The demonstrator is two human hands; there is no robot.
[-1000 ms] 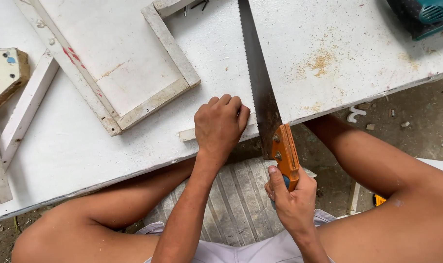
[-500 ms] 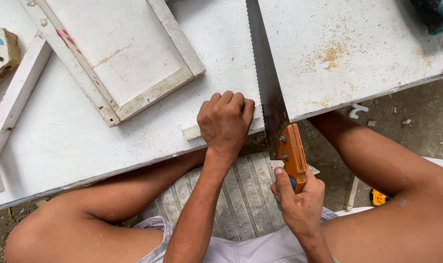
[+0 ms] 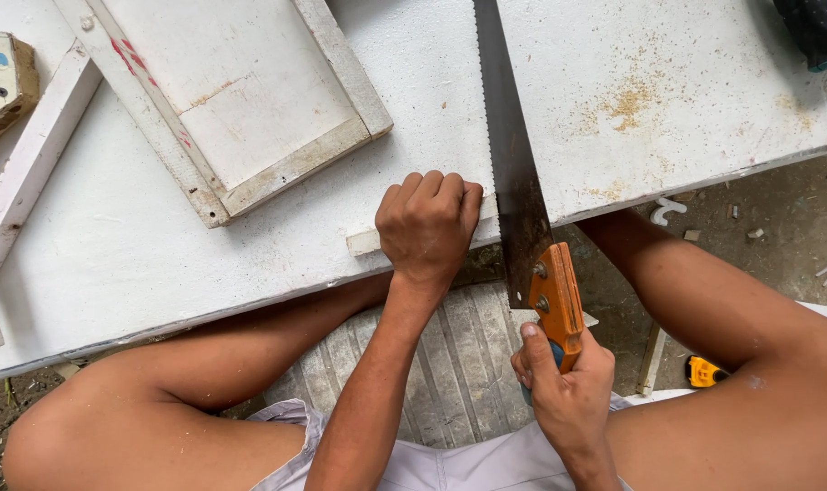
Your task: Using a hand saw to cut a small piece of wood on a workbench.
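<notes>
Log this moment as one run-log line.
left hand: pressing wood strip on white board | right hand: gripping handsaw, blade in cut

Dark grey saw blade (image 3: 513, 173) with an orange handle (image 3: 557, 300), white painted bench (image 3: 140, 264) flecked with tan sawdust, white wooden frame (image 3: 231, 100) with bare pale edges and red marks, grey ribbed sheet (image 3: 459, 364) below, small yellow and black object (image 3: 704, 371), light grey shorts (image 3: 459, 468).
</notes>
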